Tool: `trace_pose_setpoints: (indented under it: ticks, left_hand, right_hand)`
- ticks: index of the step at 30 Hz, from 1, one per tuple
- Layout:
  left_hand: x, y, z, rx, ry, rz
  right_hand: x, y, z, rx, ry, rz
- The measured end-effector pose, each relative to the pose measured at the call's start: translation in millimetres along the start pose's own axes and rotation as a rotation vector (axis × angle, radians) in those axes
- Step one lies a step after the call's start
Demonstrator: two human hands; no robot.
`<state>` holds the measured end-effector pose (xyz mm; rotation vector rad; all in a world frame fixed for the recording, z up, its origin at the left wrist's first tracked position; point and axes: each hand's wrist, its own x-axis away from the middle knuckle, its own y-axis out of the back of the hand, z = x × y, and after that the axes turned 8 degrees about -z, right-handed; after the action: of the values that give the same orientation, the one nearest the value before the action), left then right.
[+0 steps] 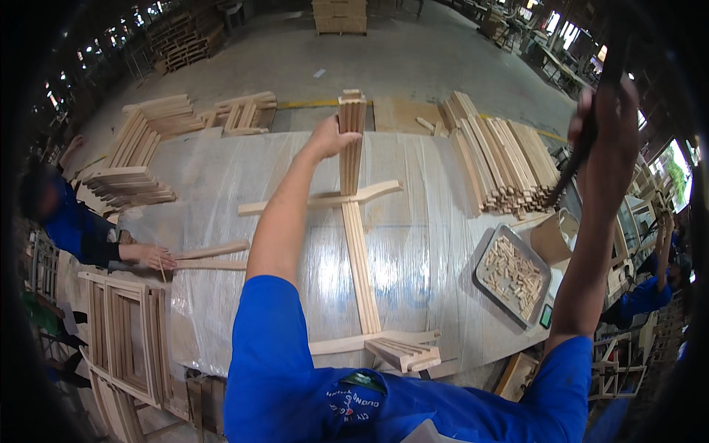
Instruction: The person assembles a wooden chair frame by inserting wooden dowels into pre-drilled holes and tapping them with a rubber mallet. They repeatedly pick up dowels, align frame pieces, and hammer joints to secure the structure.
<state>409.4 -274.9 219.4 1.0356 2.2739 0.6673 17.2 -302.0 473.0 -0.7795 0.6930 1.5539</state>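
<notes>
My left hand [330, 138] reaches far across the plastic-covered table [421, 244] and grips a bundle of upright wooden slats [351, 140] at its far end. The slats run in a line toward me, crossing a curved wooden rail [384, 190] and meeting a second rail [332, 344] near the front edge. My right hand [609, 118] is raised high at the right, closed around a dark hanging tool handle [583, 148].
A stack of wooden slats [502, 166] lies at the table's right, with a metal tray of small dowels [511, 273] in front. A person in blue [74, 229] at the left holds wooden pieces [210, 252]. Assembled frames [125, 347] lean at lower left.
</notes>
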Motion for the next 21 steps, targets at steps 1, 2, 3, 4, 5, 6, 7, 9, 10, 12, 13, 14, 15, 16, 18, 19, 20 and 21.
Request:
trace_pose_setpoints:
  ticks: [1, 2, 3, 4, 5, 6, 7, 9, 10, 12, 13, 14, 15, 16, 18, 19, 20, 21]
  left_hand:
    - [0.8, 1.2, -1.7, 0.014, 0.013, 0.015]
    - [0.9, 2.1, -2.9, 0.057, 0.008, 0.004]
    - [2.3, 6.1, -1.0, 0.059, 0.006, -0.007]
    - [3.8, 8.3, 0.6, 0.061, 0.005, -0.015]
    - [5.7, 9.6, 2.6, 0.065, 0.005, -0.021]
    - [6.5, 8.5, 2.5, 0.060, 0.015, -0.013]
    - [4.4, 3.5, -3.1, 0.067, 0.017, 0.008]
    - [5.4, -0.8, -0.1, 0.104, 0.009, 0.027]
    - [3.8, -9.9, -4.8, 0.161, -0.036, 0.047]
    - [3.6, -6.8, 4.5, 0.119, -0.050, -0.012]
    - [7.8, -0.5, 15.9, 0.070, -0.034, -0.031]
    - [6.9, -1.0, 15.1, 0.045, -0.036, -0.034]
    - [7.5, -2.3, 16.4, 0.022, -0.039, -0.035]
    - [8.4, -4.0, 17.0, 0.038, -0.039, -0.029]
    - [9.3, -5.7, 18.1, 0.056, -0.040, -0.016]
    - [8.8, -6.6, 17.4, 0.069, -0.048, -0.015]
    - [10.3, -5.4, 20.8, 0.071, -0.045, -0.016]
    - [8.2, -11.6, 16.3, 0.105, -0.068, -0.006]
  right_hand:
    - [-24.9, -21.4, 11.0, -0.114, -0.001, -0.027]
    - [-50.5, -37.7, 8.7, 0.275, 0.484, -0.111]
    - [-55.2, -63.8, 9.6, 0.295, 0.461, -0.158]
    - [-59.2, -88.9, 10.5, 0.317, 0.435, -0.205]
    - [-54.5, -112.2, -4.0, 0.312, 0.465, -0.231]
    - [-34.7, -136.6, -33.0, 0.283, 0.466, -0.185]
    - [-11.4, -154.6, -63.9, 0.277, 0.434, -0.096]
    - [56.9, -172.1, -107.2, 0.342, 0.097, 0.288]
    - [68.8, -161.6, -131.7, 0.497, 0.075, 0.488]
    - [66.7, -158.7, -127.3, 0.488, -0.319, 0.773]
    - [58.4, -154.1, -106.0, 0.345, -0.702, 0.856]
    - [61.0, -138.9, -103.0, 0.384, -0.615, 0.811]
    - [60.2, -124.6, -95.4, 0.364, -0.564, 0.748]
    - [52.7, -108.4, -83.1, 0.346, -0.505, 0.678]
    - [30.3, -79.0, -46.7, 0.248, -0.362, 0.564]
    - [12.6, -63.4, -34.8, 0.259, -0.262, 0.493]
    - [-1.2, -64.0, -13.0, 0.141, -0.201, 0.345]
    - [-13.9, -61.4, 19.8, 0.069, -0.108, 0.196]
